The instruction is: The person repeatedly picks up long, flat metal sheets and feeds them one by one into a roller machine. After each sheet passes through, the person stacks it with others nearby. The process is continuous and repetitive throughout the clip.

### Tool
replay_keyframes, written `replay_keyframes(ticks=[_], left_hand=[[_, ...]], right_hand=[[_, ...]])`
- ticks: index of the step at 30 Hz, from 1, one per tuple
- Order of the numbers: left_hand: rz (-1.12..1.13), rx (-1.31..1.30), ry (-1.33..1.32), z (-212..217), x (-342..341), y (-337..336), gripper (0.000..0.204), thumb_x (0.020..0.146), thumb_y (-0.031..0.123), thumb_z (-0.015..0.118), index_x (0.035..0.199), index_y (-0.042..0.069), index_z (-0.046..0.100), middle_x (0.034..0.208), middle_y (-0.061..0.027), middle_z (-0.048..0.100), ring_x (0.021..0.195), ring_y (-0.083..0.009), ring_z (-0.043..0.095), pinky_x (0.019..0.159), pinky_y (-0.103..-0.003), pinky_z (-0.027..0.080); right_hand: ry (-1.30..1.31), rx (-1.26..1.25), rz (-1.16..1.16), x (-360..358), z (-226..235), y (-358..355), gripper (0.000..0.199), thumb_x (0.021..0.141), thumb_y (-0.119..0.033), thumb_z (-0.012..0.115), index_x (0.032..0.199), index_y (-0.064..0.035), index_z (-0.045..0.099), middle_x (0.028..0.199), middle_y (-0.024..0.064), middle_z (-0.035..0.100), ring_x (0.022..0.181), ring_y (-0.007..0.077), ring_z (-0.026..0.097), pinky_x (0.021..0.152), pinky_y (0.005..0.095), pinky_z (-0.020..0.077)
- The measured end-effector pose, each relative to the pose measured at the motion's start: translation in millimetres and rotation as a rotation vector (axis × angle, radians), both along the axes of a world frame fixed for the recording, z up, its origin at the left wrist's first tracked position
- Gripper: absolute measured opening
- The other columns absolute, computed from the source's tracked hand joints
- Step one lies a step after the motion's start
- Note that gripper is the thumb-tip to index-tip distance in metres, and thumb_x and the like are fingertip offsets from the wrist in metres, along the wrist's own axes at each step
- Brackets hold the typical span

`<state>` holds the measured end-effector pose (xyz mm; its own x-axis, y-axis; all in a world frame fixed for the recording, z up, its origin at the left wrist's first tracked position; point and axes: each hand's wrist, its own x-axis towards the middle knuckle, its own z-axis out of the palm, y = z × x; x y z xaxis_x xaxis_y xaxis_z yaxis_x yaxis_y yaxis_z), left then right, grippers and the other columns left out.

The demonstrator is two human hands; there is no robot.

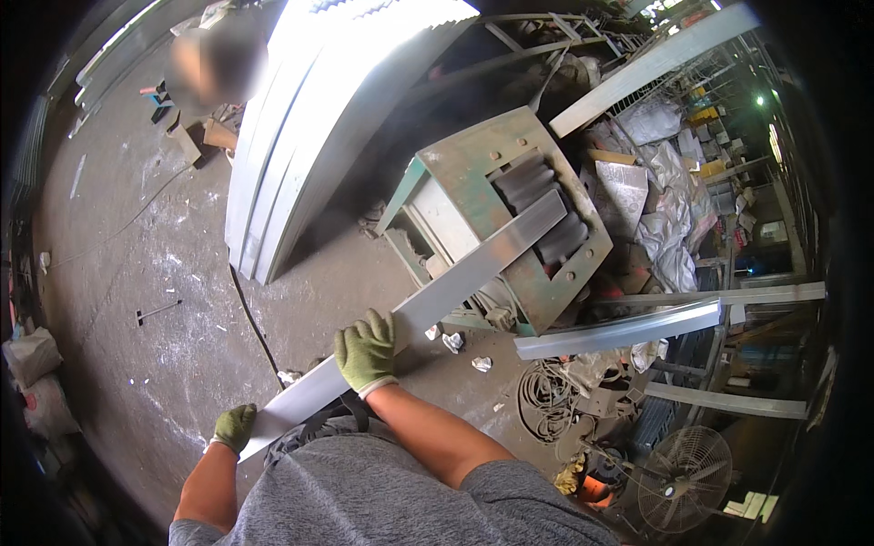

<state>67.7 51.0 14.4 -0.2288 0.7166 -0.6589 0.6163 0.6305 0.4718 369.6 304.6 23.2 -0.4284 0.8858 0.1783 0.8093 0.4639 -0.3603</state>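
Note:
A long flat metal strip slants from my waist up and rightward onto a green, rust-worn machine with dark rollers. Its far end rests over the rollers. My left hand, in a green knit glove, is closed around the near end by my hip. Farther along, my right hand, gloved alike, grips the strip from above, its fingers somewhat apart and reaching over the far edge. The underside of the strip and the palms are hidden.
Tall stacked metal panels stand ahead. A blurred person is at the upper left. Metal profiles stick out at right, near coiled cable and a fan. A T-shaped tool lies on the floor; white sacks lie beyond the machine.

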Motion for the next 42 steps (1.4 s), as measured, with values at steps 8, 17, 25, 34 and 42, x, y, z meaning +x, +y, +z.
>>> replay_keyframes(ticks=[8, 17, 25, 34, 42], left_hand=[[-0.133, 0.143, -0.156, 44, 155, 204, 0.053, 0.11, 0.056, 0.055, 0.113, 0.008, 0.076, 0.107, -0.0259, 0.078, 0.105, -0.0484, 0.073, 0.09, -0.054, 0.057], [-0.186, 0.163, -0.242, 56, 198, 250, 0.059, 0.111, 0.06, 0.053, 0.118, 0.006, 0.073, 0.112, -0.0293, 0.076, 0.111, -0.0521, 0.07, 0.095, -0.055, 0.055], [-0.131, 0.179, -0.164, 15, 102, 134, 0.048, 0.112, 0.051, 0.057, 0.113, 0.008, 0.076, 0.102, -0.0248, 0.077, 0.1, -0.048, 0.074, 0.086, -0.053, 0.057], [-0.059, -0.081, 0.005, -1, -17, -27, 0.041, 0.11, 0.044, 0.057, 0.117, 0.009, 0.078, 0.112, -0.0251, 0.078, 0.11, -0.0466, 0.074, 0.095, -0.053, 0.057], [-0.045, -0.084, -0.133, -21, 17, 39, 0.055, 0.111, 0.055, 0.053, 0.122, 0.009, 0.081, 0.117, -0.0243, 0.079, 0.114, -0.043, 0.075, 0.097, -0.052, 0.056]], right_hand=[[-0.115, 0.232, -0.029, 164, 27, 201, 0.037, 0.103, -0.033, 0.057, 0.084, -0.0055, 0.074, 0.105, 0.0159, 0.077, 0.123, 0.0408, 0.061, 0.126, 0.0622, 0.0304], [-0.197, 0.276, -0.005, 210, 36, 250, 0.041, 0.103, -0.031, 0.055, 0.079, -0.0055, 0.074, 0.096, 0.0151, 0.076, 0.116, 0.0383, 0.064, 0.119, 0.0605, 0.037], [-0.188, 0.098, 0.002, 109, 19, 127, 0.038, 0.104, -0.034, 0.054, 0.089, -0.0066, 0.076, 0.104, 0.0143, 0.074, 0.128, 0.0374, 0.06, 0.127, 0.0622, 0.0281], [-0.007, -0.171, 0.132, -3, -6, -26, 0.033, 0.105, -0.039, 0.062, 0.107, -0.0093, 0.076, 0.129, 0.0125, 0.071, 0.146, 0.045, 0.049, 0.129, 0.067, 0.0228], [0.031, -0.013, 0.153, 49, 14, 36, 0.03, 0.103, -0.034, 0.066, 0.121, -0.0113, 0.074, 0.137, 0.0113, 0.071, 0.139, 0.0383, 0.057, 0.126, 0.0624, 0.0317]])
